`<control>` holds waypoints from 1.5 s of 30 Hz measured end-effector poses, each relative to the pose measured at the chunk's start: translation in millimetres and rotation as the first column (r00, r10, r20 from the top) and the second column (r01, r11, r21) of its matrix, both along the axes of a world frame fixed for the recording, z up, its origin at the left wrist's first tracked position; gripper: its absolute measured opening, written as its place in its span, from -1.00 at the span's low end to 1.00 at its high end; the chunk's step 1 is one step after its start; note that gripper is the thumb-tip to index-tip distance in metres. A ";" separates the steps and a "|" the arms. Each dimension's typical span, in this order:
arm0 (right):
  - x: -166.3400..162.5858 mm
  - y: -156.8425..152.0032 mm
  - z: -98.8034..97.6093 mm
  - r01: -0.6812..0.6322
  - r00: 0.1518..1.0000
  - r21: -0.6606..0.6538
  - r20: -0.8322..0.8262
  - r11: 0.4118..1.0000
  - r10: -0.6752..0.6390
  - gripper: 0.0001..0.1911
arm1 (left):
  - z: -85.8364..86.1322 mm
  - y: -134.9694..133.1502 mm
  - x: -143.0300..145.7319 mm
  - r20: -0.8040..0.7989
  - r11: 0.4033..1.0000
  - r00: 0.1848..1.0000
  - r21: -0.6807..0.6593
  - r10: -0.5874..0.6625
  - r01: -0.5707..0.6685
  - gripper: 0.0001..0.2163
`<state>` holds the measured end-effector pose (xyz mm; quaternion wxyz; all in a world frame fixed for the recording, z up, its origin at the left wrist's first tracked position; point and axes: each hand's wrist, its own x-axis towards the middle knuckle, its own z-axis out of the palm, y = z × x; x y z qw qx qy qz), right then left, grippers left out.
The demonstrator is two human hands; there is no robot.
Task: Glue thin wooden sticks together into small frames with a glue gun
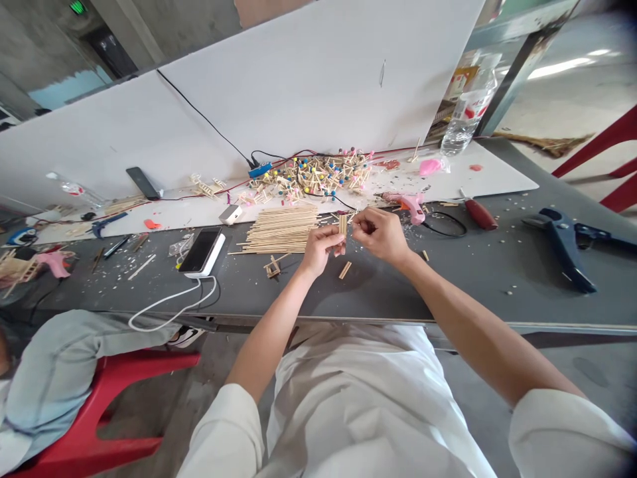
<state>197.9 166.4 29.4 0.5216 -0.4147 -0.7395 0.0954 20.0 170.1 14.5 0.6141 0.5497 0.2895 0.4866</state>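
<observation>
Between the thumb and fingers of my left hand [321,249] is a small flat piece made of short wooden sticks [343,224], held upright. Just to its right, my right hand [381,234] is closed in a pinch; whatever its fingertips hold, if anything, is too small to make out. Below my hands another short piece of joined sticks [345,270] lies on the dark table. Left of my left hand is a pile of long thin wooden sticks [281,229], with a small stick frame [272,267] in front of it.
Behind my hands lies a heap of short sticks with coloured balls [323,174]. To the right are a pink glue gun [411,206], a red-handled tool [480,214] and blue-handled cutters [562,249]. A phone [201,250] rests on a white block at left. Another person [64,372] sits nearby.
</observation>
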 end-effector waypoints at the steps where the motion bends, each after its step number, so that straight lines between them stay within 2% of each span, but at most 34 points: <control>1: 0.7 0.8 -1.0 0.000 1.000 0.006 0.004 1.000 0.000 -0.95 | 0.2 -0.2 -0.1 0.002 1.000 1.000 0.000 -0.004 0.004 -0.66; 8: 1.5 2.9 -4.2 0.021 1.000 0.088 -0.006 0.996 -0.020 -0.92 | 0.7 -0.6 -0.1 0.028 0.999 0.999 -0.022 -0.042 0.043 -0.65; 17: 1.6 2.7 1.6 0.076 0.997 0.050 -0.036 0.996 -0.075 -0.91 | 0.3 -0.2 0.2 0.056 0.996 0.995 -0.025 -0.082 0.083 -0.65; 30: 2.6 4.7 -1.2 0.137 0.989 0.034 -0.067 0.990 -0.135 -0.91 | 1.1 -1.4 0.5 0.077 0.994 0.992 -0.036 -0.102 0.105 -0.65; 38: 3.8 -0.1 2.0 -0.052 0.988 -0.098 -0.149 0.994 0.037 -0.78 | 1.5 -1.7 0.3 0.053 0.998 0.997 -0.029 -0.055 0.056 -0.64; 42: 5.4 -0.4 0.8 -0.188 0.951 -0.240 -0.289 0.952 0.115 -0.68 | -1.1 -1.0 0.1 0.015 0.999 0.999 0.008 -0.037 0.037 -0.63; 45: 5.7 0.1 0.1 -0.258 0.919 -0.298 -0.369 0.919 0.138 -0.63 | -4.6 0.2 -0.4 -0.023 0.998 0.999 0.057 -0.030 0.031 -0.65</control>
